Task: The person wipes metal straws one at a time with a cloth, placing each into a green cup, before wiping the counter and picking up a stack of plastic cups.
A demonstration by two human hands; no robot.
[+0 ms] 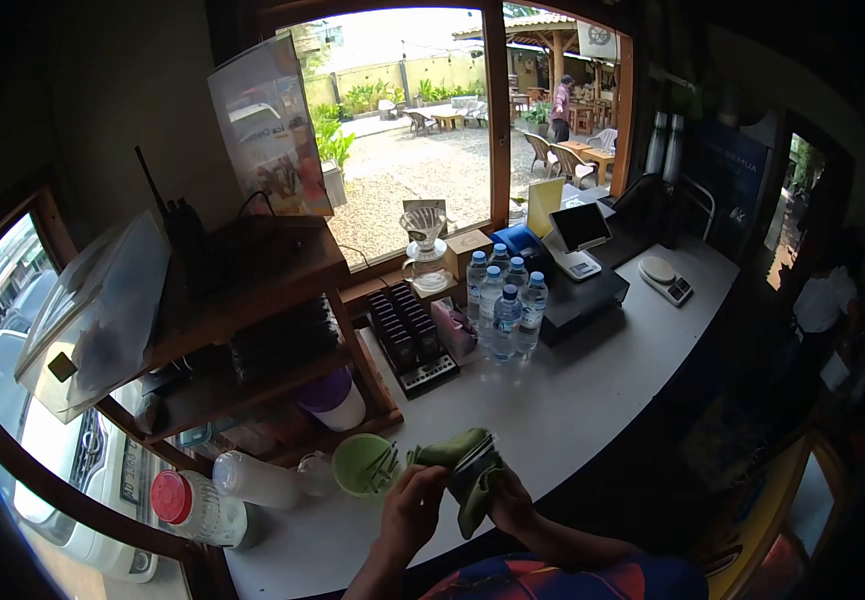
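Observation:
A green cloth [450,447] is bunched between my two hands above the counter's front edge. Slim shiny pieces [476,455] lie in its folds; their kind is too small to make out. My left hand [414,508] pinches the cloth's left side with closed fingers. On the right, my right hand [512,503] is closed around another part of the cloth, and one end droops below it. Just left of my left hand stands a light green bowl [350,465] with several thin utensils leaning in it.
Several water bottles [506,322] stand mid-counter, before a black cash drawer [588,305] and a tablet [581,228]. A charging rack [415,340], a glass coffee dripper [425,232] and a scale [665,280] sit further back. Left are a red-lidded jar [185,503] and wooden shelf [253,290].

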